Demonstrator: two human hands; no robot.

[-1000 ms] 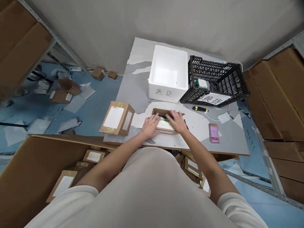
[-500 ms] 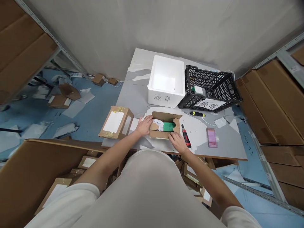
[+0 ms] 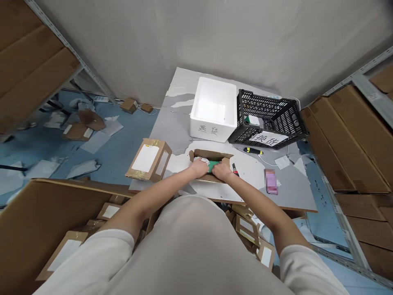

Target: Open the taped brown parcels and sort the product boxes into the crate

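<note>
Crate sign (image 3: 269,139): 换货, beyond right hand (image 3: 222,171).
Left hand (image 3: 200,167): curled at green item (image 3: 211,165), like right hand; grips unclear.
Worktop (image 3: 173,123): grey, white-patched, beneath both.

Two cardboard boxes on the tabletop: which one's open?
The open box, with the left hand and right hand inside it, at a green item. The taped box further left is closed.

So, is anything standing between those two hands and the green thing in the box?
Nothing visible blocks the right hand: it reaches into the open cardboard box to the green item. White paper bunches beside the left hand; whether any lies under it, I can't tell.
</note>
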